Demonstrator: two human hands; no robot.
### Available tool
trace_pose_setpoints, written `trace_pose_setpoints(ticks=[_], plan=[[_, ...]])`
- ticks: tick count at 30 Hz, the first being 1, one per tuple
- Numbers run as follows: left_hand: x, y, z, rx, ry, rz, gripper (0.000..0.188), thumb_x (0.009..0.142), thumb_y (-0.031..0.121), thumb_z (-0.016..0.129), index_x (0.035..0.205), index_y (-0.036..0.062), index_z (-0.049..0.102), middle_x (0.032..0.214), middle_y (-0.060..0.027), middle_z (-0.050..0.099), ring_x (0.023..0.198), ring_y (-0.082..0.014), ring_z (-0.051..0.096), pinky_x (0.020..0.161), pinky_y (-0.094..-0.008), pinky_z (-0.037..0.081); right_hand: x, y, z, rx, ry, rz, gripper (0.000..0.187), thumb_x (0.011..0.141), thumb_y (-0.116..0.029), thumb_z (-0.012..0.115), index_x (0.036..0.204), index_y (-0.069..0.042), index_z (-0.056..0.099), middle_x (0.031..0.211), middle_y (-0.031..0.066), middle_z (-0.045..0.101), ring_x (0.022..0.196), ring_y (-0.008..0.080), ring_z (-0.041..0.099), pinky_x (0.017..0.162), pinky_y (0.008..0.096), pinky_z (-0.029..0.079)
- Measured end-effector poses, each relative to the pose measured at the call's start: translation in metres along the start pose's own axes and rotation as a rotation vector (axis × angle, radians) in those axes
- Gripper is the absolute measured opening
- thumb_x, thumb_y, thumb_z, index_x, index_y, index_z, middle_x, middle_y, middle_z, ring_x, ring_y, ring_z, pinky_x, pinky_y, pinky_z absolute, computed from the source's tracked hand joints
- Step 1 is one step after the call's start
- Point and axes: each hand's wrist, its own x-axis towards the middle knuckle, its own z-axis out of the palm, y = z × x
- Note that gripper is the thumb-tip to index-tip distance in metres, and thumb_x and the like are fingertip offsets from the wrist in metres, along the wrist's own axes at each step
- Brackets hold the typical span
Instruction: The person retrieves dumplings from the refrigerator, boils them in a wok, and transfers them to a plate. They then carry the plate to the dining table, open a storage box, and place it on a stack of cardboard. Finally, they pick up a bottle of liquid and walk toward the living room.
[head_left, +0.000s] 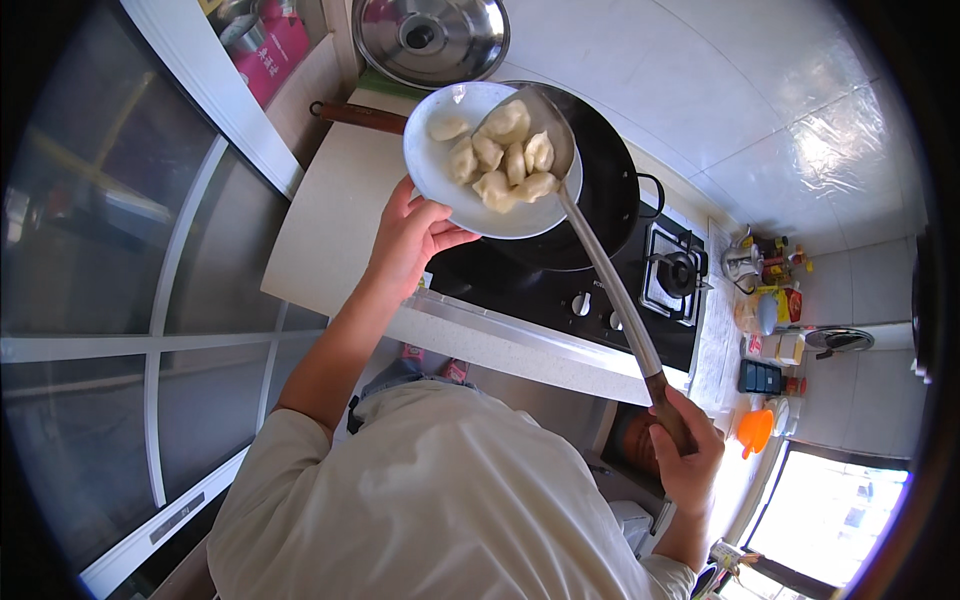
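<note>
White tiles (780,90) lined the wall behind the stove (545,290), and a pale desk (325,215) ran beside it on the left. From where I stood, the left grip (420,235) was clamped on the near edge of a white plate (435,175), holding it up over the stove. The right grip (688,455) was closed around the brown end of a long metal spatula (605,265), whose broad head reached across the plate's right side. Pale dumplings (515,160) clustered there, with one apart toward the left rim; I could not tell which of them rested on the metal and which on the plate.

Behind and below the plate sat a black wok (610,160), its inside partly hidden, with its wooden handle (365,117) pointing left over the desk. A shiny round lid (430,35) with a black knob stood at the back. To the wok's right was a bare burner (678,272), and farther along, bottles (778,268) and an orange vessel (755,432) near a bright window (830,510).
</note>
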Motion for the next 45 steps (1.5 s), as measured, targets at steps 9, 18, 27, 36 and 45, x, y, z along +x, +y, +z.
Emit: trace_pose_setpoints(ticks=[9, 18, 27, 36, 45], plan=[[-0.01, 0.002, -0.011, -0.018, -0.028, 0.015, 0.044, 0.081, 0.013, 0.046, 0.122, 0.0044, 0.034, 0.118, -0.0142, 0.048, 0.103, -0.026, 0.054, 0.084, -0.0419, 0.048, -0.003, -0.005, 0.002, -0.498, 0.183, -0.282, 0.049, 0.07, 0.01, 0.058, 0.116, -0.002, 0.048, 0.091, 0.0176, 0.058, 0.068, 0.0257, 0.061, 0.054, 0.0312, 0.049], [-0.034, -0.001, -0.046, -0.051, -0.013, 0.0, 0.051, 0.081, 0.013, 0.047, 0.129, 0.0048, 0.029, 0.124, -0.0138, 0.043, 0.113, -0.0277, 0.046, 0.09, -0.0466, 0.042, 0.02, 0.0, -0.008, 0.908, -0.021, 0.422, 0.057, 0.074, -0.001, 0.056, 0.127, 0.001, 0.035, 0.076, 0.0114, 0.054, 0.047, 0.008, 0.047, 0.038, 0.0189, 0.035], [-0.098, -0.01, -0.119, -0.093, 0.199, -0.095, 0.057, 0.081, 0.017, 0.046, 0.133, 0.0054, 0.025, 0.129, -0.0138, 0.039, 0.117, -0.0284, 0.043, 0.093, -0.0455, 0.041, 0.139, -0.005, -0.067, -0.241, -0.329, 0.485, 0.049, 0.075, 0.004, 0.057, 0.121, -0.004, 0.042, 0.071, 0.0097, 0.058, 0.051, 0.0131, 0.058, 0.042, 0.0248, 0.047], [-0.127, -0.025, -0.147, -0.159, 0.286, -0.072, 0.063, 0.076, 0.017, 0.051, 0.132, 0.0025, 0.026, 0.127, -0.0146, 0.041, 0.115, -0.0283, 0.045, 0.092, -0.0427, 0.042, 0.238, -0.062, -0.077, -0.477, -0.432, 0.693, 0.056, 0.059, 0.013, 0.059, 0.113, -0.002, 0.053, 0.071, 0.0168, 0.058, 0.045, 0.0162, 0.054, 0.04, 0.0247, 0.046], [-0.118, -0.023, -0.162, -0.134, 0.318, -0.007, 0.069, 0.072, 0.015, 0.054, 0.133, 0.0021, 0.025, 0.129, -0.0141, 0.039, 0.119, -0.0282, 0.041, 0.095, -0.0451, 0.038, 0.206, -0.015, -0.072, 0.033, -0.541, 0.844, 0.055, 0.069, 0.009, 0.057, 0.121, -0.005, 0.044, 0.092, 0.0225, 0.056, 0.066, 0.0267, 0.062, 0.065, 0.0363, 0.057]])
